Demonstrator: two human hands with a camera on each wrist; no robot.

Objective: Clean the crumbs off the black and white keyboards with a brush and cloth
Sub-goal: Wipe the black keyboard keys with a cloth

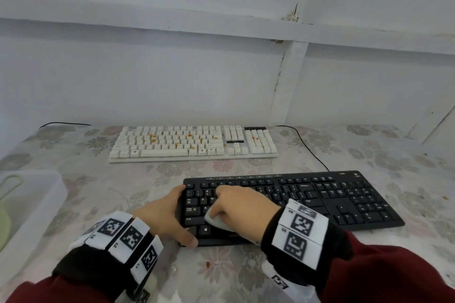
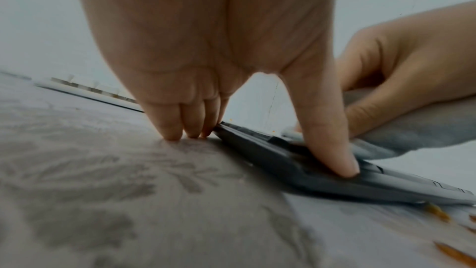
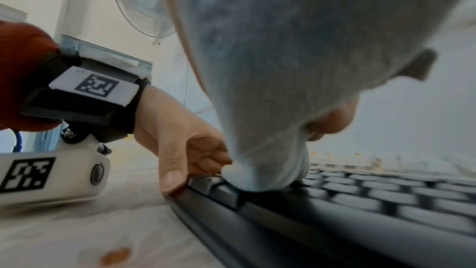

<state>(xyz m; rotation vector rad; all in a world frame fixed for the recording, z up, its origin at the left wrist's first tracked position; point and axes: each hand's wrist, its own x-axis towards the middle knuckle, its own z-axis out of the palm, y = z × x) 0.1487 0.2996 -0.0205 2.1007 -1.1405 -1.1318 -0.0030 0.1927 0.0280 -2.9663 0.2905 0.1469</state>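
From the head view, the black keyboard (image 1: 293, 200) lies near the front of the flower-patterned bench (image 1: 103, 179), with the white keyboard (image 1: 193, 142) behind it, well apart and strewn with orange crumbs (image 1: 153, 136); the left hand (image 1: 165, 216) steadies the black keyboard's left end, thumb on its near corner and the other fingers straight along the left edge; the right hand (image 1: 238, 206) holds a pale cloth (image 1: 216, 221) bunched under curled fingers and presses it on the keys at the left part of the black keyboard; a clear plastic box (image 1: 32, 202) sits at the left edge of the bench, and a single crumb (image 1: 208, 264) lies on the bench in front of the keyboard. From the left wrist view, the left hand's fingertips (image 2: 171, 134) touch the bench just beside the keyboard's edge while the thumb (image 2: 332, 150) presses on the dark frame; the right hand (image 2: 401, 73) grips the cloth (image 2: 417, 130) over the keys; crumbs (image 2: 438, 213) lie on the bench near the front edge. From the right wrist view, the cloth (image 3: 283, 69) fills the upper frame and its tip meets the black keys (image 3: 360, 199); the left hand (image 3: 180, 144) rests its thumb on the keyboard corner; a white fan (image 3: 144, 1) stands behind.
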